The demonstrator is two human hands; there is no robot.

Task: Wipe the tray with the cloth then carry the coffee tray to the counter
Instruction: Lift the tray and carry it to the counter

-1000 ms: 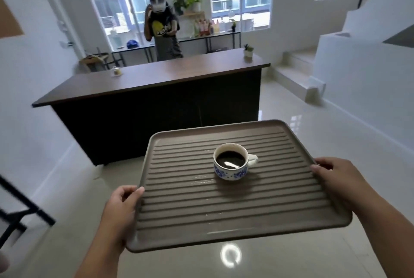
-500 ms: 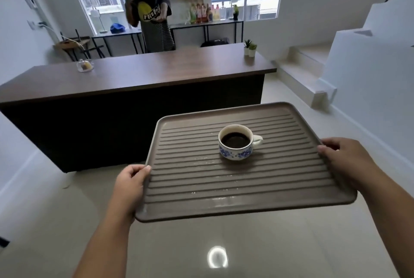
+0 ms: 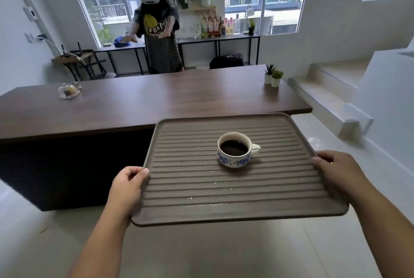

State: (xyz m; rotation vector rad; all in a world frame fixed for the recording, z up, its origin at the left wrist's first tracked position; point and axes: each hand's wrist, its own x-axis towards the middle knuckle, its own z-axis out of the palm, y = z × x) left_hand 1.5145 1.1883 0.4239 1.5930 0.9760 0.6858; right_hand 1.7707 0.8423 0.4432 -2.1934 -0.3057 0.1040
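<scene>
I hold a grey-brown ribbed tray (image 3: 190, 190) level in the air, just in front of the dark wooden counter (image 3: 139, 105). My left hand (image 3: 126, 190) grips the tray's left edge and my right hand (image 3: 338, 172) grips its right edge. A white cup with a blue pattern (image 3: 235, 150), full of black coffee, stands upright near the tray's middle. The tray's far edge overlaps the counter's near edge in view. No cloth is in sight.
On the counter stand a small glass dish (image 3: 68, 91) at the left and two little potted plants (image 3: 273, 77) at the right. A person wearing a headset (image 3: 159, 31) stands behind the counter. White steps (image 3: 324, 98) rise on the right.
I have walked closer to the counter with the tray; the counter now fills more of the view and the tray's far edge reaches it. Both hands keep their grip.
</scene>
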